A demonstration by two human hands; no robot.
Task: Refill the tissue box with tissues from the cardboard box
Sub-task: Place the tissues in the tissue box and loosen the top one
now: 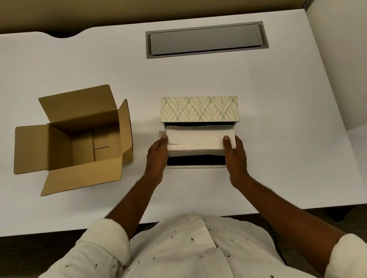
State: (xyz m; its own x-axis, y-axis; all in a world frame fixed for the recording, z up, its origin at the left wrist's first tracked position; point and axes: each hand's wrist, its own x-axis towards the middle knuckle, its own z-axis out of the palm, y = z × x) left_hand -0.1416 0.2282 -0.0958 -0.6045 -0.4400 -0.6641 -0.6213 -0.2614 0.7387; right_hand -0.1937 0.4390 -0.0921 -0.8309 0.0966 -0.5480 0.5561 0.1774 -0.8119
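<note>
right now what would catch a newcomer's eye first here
Both hands, left hand and right hand, grip a white tissue stack at the open side of the leaf-patterned tissue box, mid-desk. To their left stands an open cardboard box with nothing visible inside.

Dim, warm indoor light falls evenly from above across the white desk (pixel 269 127), which reads grey-beige and shows no glare. Soft shadows sit just beyond the left hand (pixel 157 157) and right hand (pixel 235 157), darkest in the gap under the tissue stack (pixel 200 140) held between them. Left of the left hand, the cardboard box (pixel 73 141) shades its own interior. Wide-angle distortion bows the desk edges; detail is slightly soft throughout.
</note>
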